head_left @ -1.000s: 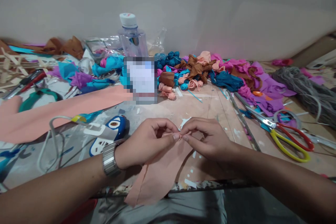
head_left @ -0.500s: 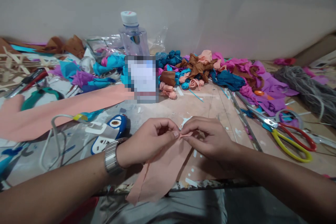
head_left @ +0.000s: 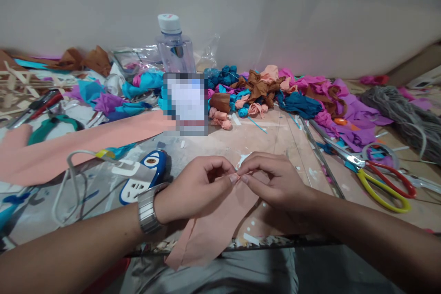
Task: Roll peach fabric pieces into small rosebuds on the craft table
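My left hand [head_left: 196,186] and my right hand [head_left: 275,183] meet at the near middle of the table, fingertips touching. Both pinch the top end of a peach paper strip [head_left: 213,225], which trails down over the table's front edge toward my lap. A metal watch [head_left: 148,209] sits on my left wrist. Beyond my hands lies a heap of small rolled paper flowers [head_left: 248,87] in peach, brown, blue and pink.
Red-and-yellow scissors [head_left: 379,179] lie to the right, with grey yarn [head_left: 403,115] behind them. A water bottle [head_left: 174,46] stands at the back by the wall. A long peach paper sheet [head_left: 76,142], a white cable [head_left: 69,174] and pliers [head_left: 41,103] lie on the left.
My fingertips have shifted slightly on the strip's end, drawing closer together; the strip's top corner looks more tucked in. Nothing else has moved.
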Available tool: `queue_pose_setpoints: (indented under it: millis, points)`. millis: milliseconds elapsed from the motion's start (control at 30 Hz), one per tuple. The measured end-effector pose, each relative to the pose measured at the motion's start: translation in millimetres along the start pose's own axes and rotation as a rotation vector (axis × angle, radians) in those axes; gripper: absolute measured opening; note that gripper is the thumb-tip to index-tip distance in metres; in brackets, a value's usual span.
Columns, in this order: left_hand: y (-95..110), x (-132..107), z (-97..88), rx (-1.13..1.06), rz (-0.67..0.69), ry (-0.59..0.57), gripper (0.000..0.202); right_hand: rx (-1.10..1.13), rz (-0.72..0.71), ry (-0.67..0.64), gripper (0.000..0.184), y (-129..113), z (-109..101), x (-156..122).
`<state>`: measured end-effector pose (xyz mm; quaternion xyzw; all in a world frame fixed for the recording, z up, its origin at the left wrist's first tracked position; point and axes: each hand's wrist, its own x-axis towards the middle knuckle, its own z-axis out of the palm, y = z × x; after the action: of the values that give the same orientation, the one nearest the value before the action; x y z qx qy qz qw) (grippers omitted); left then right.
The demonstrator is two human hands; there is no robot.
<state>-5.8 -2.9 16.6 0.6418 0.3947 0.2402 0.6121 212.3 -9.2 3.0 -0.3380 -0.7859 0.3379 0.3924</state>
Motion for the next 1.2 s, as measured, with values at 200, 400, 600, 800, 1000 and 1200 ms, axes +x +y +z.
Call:
queue_pose_setpoints:
  millis: [200,400,600,800,1000,1200]
  points:
    - [1.0,0.4,-2.2,-0.039,-0.006,0.006,0.020,-0.003,0.006,-0.010,0.021,2.7,1.5,-1.3]
    - [0.6,-0.5,-2.1,0.007,0.018,0.012,0.018,-0.003,0.012,-0.008,0.019,2.6,1.3,-2.5]
    - [8.3,-6.5,-0.8,0.414,0.169,0.123,0.018,0.028,0.136,0.000,0.006,-0.1,3.0,-1.1]
    - [9.1,-7.1,-1.1,0.601,0.249,0.177,0.023,0.112,0.336,-0.041,0.004,-0.2,6.3,-1.0]
    - [7.5,-6.4,-0.8,0.639,0.261,0.157,0.024,0.127,0.355,-0.067,0.006,-1.8,6.3,-2.1]
    - [7.6,-6.2,-0.5,0.638,0.252,0.120,0.025,0.186,0.407,-0.112,0.007,-4.3,5.5,-1.8]
